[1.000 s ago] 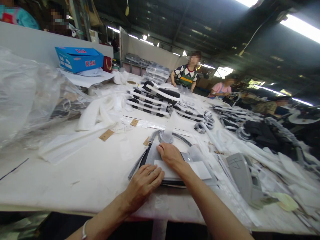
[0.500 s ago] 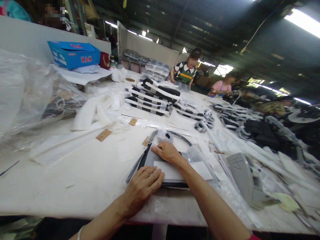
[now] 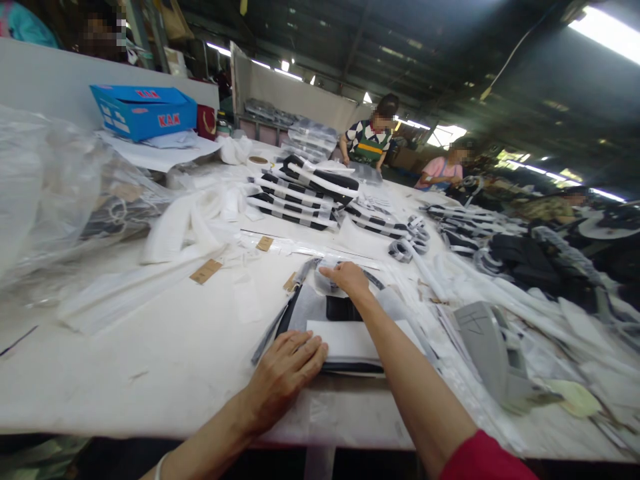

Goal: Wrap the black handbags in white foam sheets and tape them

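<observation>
A flat black bag (image 3: 343, 309) with grey sheeting over it lies on the table in front of me. A folded white foam sheet (image 3: 345, 340) lies across its near part. My left hand (image 3: 290, 363) rests flat on the near left corner of the bag and the foam, fingers stretched out. At the bag's far side my right hand (image 3: 350, 279) has its fingers bent down on a plastic-wrapped coiled strap (image 3: 326, 283). The fingertips' exact hold is partly hidden. Behind that hand curves the bag's wrapped handle (image 3: 373, 279).
Brown tags (image 3: 205, 271) lie to the left on the white table (image 3: 165, 360). A grey tape dispenser (image 3: 487, 353) stands at right. Stacked black-and-white wrapped pieces (image 3: 295, 200) and a blue box (image 3: 145, 113) are farther back. A co-worker (image 3: 370, 137) stands across the table.
My right hand has moved forward from the grey sheeting to the coiled strap, uncovering a black patch of the bag. My left hand has stayed in place.
</observation>
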The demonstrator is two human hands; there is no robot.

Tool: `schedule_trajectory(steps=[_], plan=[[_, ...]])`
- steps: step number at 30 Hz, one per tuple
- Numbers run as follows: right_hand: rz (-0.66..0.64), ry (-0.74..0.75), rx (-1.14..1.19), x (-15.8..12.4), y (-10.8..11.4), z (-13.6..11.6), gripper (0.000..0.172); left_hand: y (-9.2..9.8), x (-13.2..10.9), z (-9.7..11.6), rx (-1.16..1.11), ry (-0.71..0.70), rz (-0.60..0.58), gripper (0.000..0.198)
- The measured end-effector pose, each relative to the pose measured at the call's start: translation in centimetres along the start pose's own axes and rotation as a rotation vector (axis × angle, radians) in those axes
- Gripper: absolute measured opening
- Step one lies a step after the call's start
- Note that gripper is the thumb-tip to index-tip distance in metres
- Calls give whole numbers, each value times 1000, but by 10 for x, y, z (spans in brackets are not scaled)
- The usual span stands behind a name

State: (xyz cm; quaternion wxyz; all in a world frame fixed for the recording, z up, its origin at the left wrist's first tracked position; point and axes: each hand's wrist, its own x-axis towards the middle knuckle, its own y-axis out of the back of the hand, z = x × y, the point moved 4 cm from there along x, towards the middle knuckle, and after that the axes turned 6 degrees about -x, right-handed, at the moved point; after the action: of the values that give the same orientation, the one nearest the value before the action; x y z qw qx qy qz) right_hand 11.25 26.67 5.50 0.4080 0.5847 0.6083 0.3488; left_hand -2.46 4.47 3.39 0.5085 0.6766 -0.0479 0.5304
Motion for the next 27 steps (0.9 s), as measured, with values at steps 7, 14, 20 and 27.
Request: schedule_trajectory(steps=[7, 14, 20, 27], plan=[[34, 38, 477, 0, -7, 8, 25, -5, -5, -1, 8, -5, -12, 32], [-115, 114, 821, -44, 14, 22, 39, -6, -6, -2, -5, 19, -7, 30], [-94, 354, 617, -109, 11, 13, 21, -6, -5, -2, -21, 19, -9, 28], [69, 536, 228, -166, 2, 25, 18, -4, -5, -3, -109, 64, 8, 31]])
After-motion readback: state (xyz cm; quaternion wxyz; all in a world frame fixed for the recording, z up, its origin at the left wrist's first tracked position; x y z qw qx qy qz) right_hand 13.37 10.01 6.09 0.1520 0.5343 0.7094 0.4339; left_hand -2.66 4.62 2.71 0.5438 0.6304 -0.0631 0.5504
